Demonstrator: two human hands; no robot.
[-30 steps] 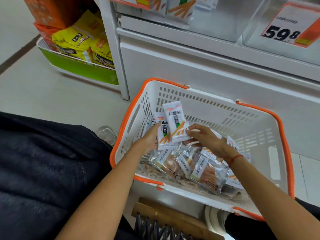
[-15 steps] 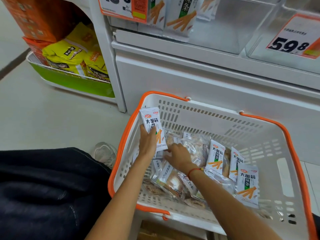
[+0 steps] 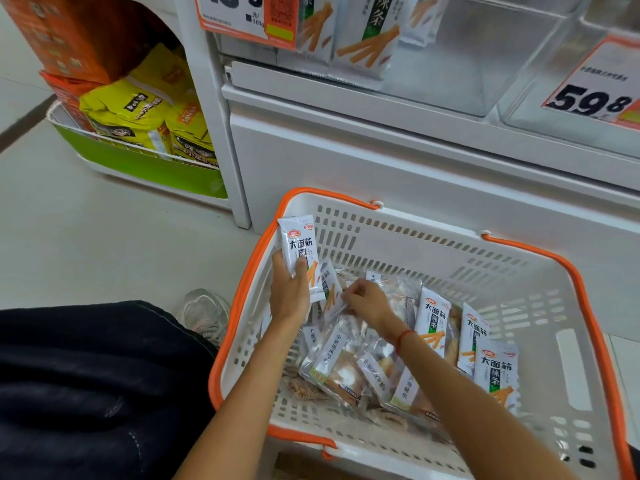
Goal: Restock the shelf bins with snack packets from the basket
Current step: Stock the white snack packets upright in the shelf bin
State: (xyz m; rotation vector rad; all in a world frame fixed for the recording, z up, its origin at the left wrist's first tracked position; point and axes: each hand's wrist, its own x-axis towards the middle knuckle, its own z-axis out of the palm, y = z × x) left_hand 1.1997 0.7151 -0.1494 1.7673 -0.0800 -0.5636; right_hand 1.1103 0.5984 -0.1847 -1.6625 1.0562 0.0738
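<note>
Both forearms reach forward, side by side. The left hand (image 3: 289, 295) is raised, back to the camera, thumb and fingers curled round what it grips. The right hand (image 3: 367, 301) lies lower, just right of it, fingertips pinching, a red string round its wrist.

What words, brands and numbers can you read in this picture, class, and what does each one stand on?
"大面筋" and "辣条": white packet gripped in the left hand; also on loose packets in the basket.
"598": price card on the right bin.
"13", cut off, and "500g": orange-edged price tag on the shelf.
"辣条": packets in the shelf bin.
Clear packets' labels, yellow bags, orange boxes: too blurred.
</note>
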